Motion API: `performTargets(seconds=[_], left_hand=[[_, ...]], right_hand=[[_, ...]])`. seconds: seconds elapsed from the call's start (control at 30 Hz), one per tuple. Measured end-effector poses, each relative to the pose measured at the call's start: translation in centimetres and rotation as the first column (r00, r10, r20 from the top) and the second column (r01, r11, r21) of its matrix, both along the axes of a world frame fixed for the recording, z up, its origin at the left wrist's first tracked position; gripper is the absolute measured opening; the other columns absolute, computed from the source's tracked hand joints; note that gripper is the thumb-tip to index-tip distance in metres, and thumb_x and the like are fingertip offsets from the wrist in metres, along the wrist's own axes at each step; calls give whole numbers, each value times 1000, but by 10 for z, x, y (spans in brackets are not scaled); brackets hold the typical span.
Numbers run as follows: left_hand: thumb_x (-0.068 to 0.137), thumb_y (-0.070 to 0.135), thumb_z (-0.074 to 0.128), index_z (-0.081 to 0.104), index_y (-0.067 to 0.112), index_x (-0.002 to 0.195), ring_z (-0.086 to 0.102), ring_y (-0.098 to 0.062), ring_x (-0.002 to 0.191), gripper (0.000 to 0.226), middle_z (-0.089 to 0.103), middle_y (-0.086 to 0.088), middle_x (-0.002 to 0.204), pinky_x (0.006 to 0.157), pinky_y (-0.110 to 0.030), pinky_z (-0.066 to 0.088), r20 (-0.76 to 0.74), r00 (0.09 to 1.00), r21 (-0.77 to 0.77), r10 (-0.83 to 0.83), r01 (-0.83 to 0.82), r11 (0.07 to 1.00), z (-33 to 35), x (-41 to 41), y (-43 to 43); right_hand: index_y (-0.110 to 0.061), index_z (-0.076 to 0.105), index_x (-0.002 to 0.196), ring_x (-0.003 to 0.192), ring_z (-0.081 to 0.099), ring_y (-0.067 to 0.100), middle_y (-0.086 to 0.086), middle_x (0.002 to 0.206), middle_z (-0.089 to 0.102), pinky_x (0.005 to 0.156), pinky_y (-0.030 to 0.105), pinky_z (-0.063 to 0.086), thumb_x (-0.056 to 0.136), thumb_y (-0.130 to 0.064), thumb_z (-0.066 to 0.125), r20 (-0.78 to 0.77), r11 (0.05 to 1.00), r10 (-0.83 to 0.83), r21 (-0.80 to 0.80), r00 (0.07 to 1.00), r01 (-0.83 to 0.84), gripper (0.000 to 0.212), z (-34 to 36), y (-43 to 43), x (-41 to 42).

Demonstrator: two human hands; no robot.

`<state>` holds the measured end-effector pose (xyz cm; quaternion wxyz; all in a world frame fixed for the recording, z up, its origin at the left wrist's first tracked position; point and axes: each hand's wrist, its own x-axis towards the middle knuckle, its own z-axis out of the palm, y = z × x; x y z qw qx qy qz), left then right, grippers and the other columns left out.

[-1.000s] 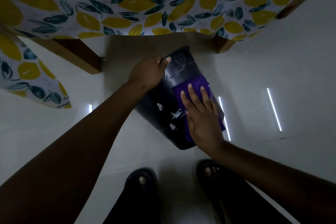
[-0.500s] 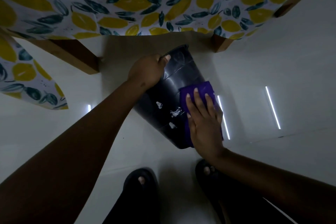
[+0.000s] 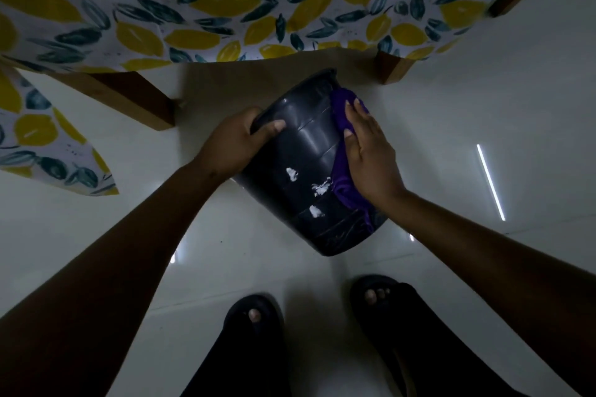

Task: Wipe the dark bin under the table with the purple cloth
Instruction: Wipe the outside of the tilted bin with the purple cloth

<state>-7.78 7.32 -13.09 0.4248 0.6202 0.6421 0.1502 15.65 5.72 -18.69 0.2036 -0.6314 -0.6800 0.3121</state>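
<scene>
A home, by the look of it, probably a dining or kitchen corner; a surface on wooden legs (image 3: 142, 103) is draped in a lemon-and-leaf printed tablecloth (image 3: 200, 6) that hangs over its edge; the floor (image 3: 483, 90) is glossy pale tile reflecting strip lights; a small dark bin (image 3: 309, 171) sits tilted by the legs; the person wears dark open-toed house slippers (image 3: 254, 316).
</scene>
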Motion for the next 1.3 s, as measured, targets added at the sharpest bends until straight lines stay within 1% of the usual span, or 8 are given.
performTargets(seconds=[0.1,0.27,0.4,0.7,0.87,1.0,1.17,1.3], left_hand=[[91,51,51,62,26,103,61,-8,91,30,65,9,97,72,-15,43,-2,995,39,101,-101,994,-7,6,1],[93,54,45,62,26,110,62,-16,99,37,68,2,105,83,-29,46,-63,996,62,61,-58,996,-5,27,24],[99,49,35,57,27,89,61,-22,94,33,63,0,90,74,-28,38,-57,996,61,67,-64,996,-9,19,16],[99,50,34,64,18,100,62,-23,94,43,67,-4,94,77,-29,41,-65,993,84,95,-90,992,-6,31,24],[97,51,37,53,23,76,57,-21,79,38,56,-2,72,69,-30,39,-135,991,102,24,-11,995,-4,37,27],[98,48,37,62,11,88,62,-23,88,46,65,-6,87,77,-33,45,-177,983,142,-48,74,987,-8,32,19],[97,52,35,63,12,105,59,-24,90,49,61,-5,86,75,-31,40,-225,974,135,-5,36,990,-5,44,31],[96,56,34,62,18,114,61,-31,98,50,66,-10,97,82,-34,44,-239,970,94,32,-9,996,-5,50,37]], right_hand=[[-26,25,152,148,21,17,-3,161,22,118,46,29,105,-34,29,-45,998,-56,-36,997,54,48,2,-6,4],[-29,17,153,150,14,27,-2,163,17,111,56,33,101,-40,21,339,989,96,69,936,-127,53,7,-67,4],[-34,17,152,147,22,31,-5,162,19,101,59,39,98,-41,25,435,954,239,63,868,-294,55,14,-48,-3],[-25,20,154,150,14,22,-2,163,17,114,49,33,102,-41,21,276,996,41,61,960,-60,54,8,-17,8],[-27,12,154,150,13,30,1,163,15,109,55,36,100,-37,27,407,968,173,95,897,-231,57,3,-74,13],[-28,23,152,149,18,27,-2,161,22,108,49,37,100,-33,28,326,936,247,165,913,-312,53,10,-49,0],[-20,28,152,149,19,19,2,161,24,120,39,26,103,-30,28,103,986,88,131,991,-101,50,8,-15,-1],[-25,18,153,150,13,26,0,162,20,114,51,33,100,-34,26,279,981,135,98,951,-168,54,3,-73,18]])
